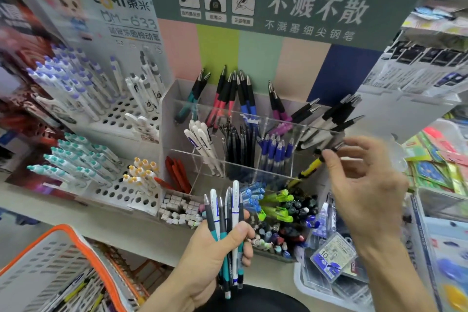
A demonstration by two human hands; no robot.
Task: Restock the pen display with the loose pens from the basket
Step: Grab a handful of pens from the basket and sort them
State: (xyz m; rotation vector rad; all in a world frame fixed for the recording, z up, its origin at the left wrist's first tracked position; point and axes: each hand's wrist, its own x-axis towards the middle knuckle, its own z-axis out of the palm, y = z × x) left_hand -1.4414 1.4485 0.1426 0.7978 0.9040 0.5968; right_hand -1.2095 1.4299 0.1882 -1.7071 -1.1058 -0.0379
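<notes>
1. The left hand point(215, 243) grips a bundle of loose pens point(228, 225) upright in its fist, tips up, in front of the clear acrylic pen display point(182, 114). The bundle mixes white, teal and dark barrels.
2. The right hand point(364, 185) is raised at the display's right side, thumb and forefinger pinching the dark tip of a yellow-and-black pen point(310, 168). That pen slants down into the front right compartment.
3. The display's back row holds teal, red, blue, magenta and black-and-white pens; the middle row holds white pens point(202, 144), black pens point(238, 144) and blue pens point(274, 152); red pens point(177, 172) lie in the front left compartment.
4. The basket point(63, 268), white with an orange rim, sits at the lower left with a few pens inside.
5. To the left, white perforated racks point(121, 114) carry purple-capped and teal-capped pens.
6. A clear tray point(304, 284) of packaged items sits on the shelf below the right hand.
</notes>
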